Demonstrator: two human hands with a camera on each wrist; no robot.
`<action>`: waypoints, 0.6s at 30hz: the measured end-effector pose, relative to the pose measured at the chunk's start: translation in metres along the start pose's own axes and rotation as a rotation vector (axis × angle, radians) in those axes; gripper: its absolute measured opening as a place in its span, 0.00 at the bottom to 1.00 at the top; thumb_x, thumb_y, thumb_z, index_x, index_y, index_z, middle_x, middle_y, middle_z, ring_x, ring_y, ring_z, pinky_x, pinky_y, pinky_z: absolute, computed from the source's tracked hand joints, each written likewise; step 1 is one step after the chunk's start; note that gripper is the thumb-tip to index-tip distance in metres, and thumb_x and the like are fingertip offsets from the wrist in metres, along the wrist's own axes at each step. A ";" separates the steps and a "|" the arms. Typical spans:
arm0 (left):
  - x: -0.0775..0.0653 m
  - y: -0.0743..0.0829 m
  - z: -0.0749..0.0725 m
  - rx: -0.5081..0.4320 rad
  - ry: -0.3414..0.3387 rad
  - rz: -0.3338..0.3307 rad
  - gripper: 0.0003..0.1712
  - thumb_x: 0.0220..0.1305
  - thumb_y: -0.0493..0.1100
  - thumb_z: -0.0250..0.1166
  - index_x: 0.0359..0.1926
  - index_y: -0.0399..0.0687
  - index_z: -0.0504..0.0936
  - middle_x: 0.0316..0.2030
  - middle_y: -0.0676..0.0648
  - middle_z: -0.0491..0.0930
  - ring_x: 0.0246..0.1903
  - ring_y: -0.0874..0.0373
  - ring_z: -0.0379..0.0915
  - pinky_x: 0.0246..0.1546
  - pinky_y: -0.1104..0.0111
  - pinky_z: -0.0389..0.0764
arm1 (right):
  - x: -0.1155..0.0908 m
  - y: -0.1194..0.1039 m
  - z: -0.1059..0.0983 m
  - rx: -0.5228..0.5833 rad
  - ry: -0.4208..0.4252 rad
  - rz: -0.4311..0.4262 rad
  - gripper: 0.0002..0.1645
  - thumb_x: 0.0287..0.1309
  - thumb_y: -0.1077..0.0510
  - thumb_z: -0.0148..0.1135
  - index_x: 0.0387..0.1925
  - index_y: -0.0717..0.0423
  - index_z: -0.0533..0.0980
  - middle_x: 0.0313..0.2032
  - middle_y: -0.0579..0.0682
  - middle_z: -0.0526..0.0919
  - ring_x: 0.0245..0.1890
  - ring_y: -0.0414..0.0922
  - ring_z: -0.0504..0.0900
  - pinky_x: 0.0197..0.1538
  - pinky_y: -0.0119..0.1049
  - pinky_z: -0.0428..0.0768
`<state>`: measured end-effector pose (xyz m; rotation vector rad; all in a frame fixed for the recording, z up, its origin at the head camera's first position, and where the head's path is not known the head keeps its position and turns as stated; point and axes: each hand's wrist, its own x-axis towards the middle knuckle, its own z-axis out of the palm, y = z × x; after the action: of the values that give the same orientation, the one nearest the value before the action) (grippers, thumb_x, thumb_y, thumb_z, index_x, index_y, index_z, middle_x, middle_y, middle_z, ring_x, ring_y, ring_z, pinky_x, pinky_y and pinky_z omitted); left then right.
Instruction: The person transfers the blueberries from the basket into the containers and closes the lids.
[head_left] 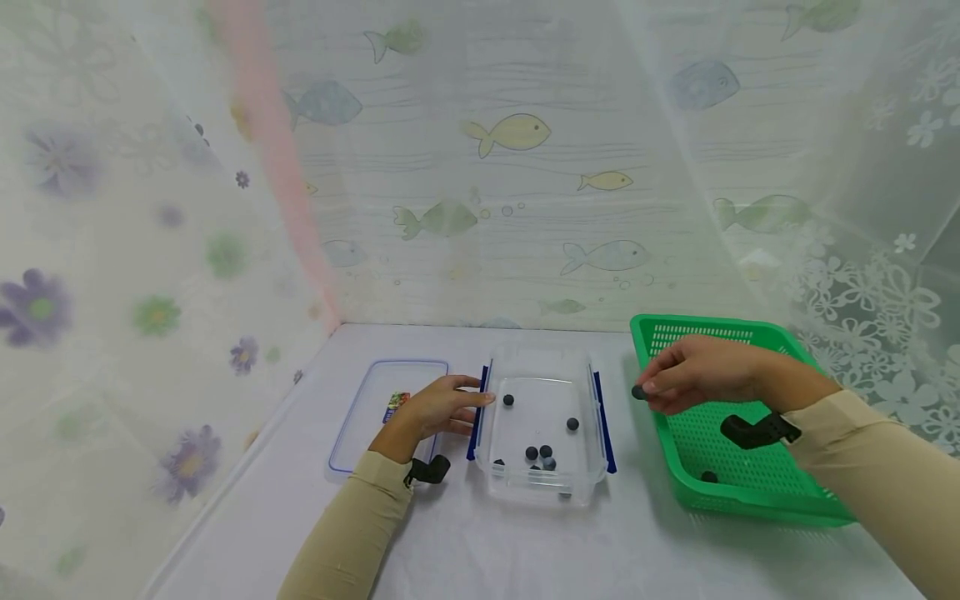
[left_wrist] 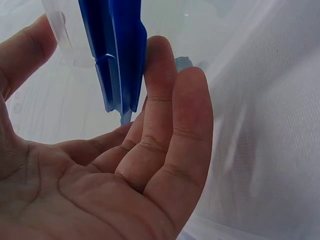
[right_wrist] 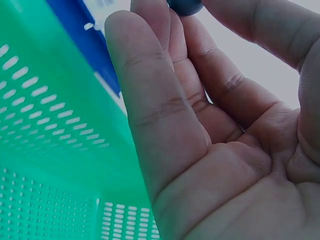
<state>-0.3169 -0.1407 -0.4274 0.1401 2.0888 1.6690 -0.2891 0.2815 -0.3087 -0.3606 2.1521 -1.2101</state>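
Note:
My right hand (head_left: 697, 372) pinches a small dark ball (head_left: 639, 392) between thumb and fingertips, over the left rim of the green basket (head_left: 678, 492). In the right wrist view, part of that ball (right_wrist: 185, 6) shows at the top edge. A clear plastic container (head_left: 536, 492) with blue side latches stands left of the basket, several dark balls (head_left: 532, 453) lying in it. At the container's left side, my left hand (head_left: 438, 408) holds the wall, thumb at the rim and fingers outside. A blue latch (left_wrist: 117, 55) lies between thumb and fingers in the left wrist view.
A clear lid (head_left: 360, 417) with a blue edge and a small coloured label lies flat left of the container, partly behind the left hand. One more dark ball (head_left: 708, 477) sits in the basket. Printed curtains (head_left: 480, 275) hang behind and beside the white-covered table (head_left: 465, 550).

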 end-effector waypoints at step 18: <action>-0.002 0.002 0.001 0.017 0.006 -0.022 0.50 0.64 0.57 0.73 0.77 0.41 0.61 0.54 0.37 0.85 0.49 0.45 0.87 0.47 0.56 0.89 | 0.030 -0.028 0.023 -0.049 0.024 0.007 0.20 0.66 0.55 0.70 0.53 0.65 0.81 0.45 0.59 0.88 0.46 0.52 0.88 0.55 0.50 0.87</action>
<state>-0.3153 -0.1399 -0.4253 0.1172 2.1016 1.6414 -0.2985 0.2355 -0.3059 -0.3609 2.2050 -1.1650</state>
